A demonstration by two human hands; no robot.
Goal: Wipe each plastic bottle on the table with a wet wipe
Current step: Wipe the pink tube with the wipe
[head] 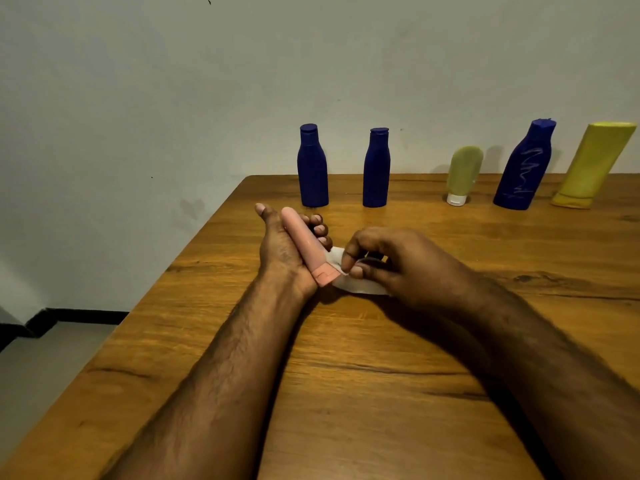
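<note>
My left hand [282, 242] holds a slim pink plastic bottle [304, 245], fingers curled round its far side, with the cap end pointing toward me. My right hand [391, 261] pinches a white wet wipe [360, 287] against the bottle's cap end. Along the back of the wooden table [346, 393] stand two dark blue bottles [312, 168] [376, 169], a small green tube [463, 174] on its white cap, a larger blue bottle [524, 166] with white streaks, and a yellow bottle [594, 164] standing cap-down.
A plain wall rises right behind the row of bottles. The table's left edge runs diagonally from the far corner near the first blue bottle down to the lower left, with floor and a dark skirting beyond it.
</note>
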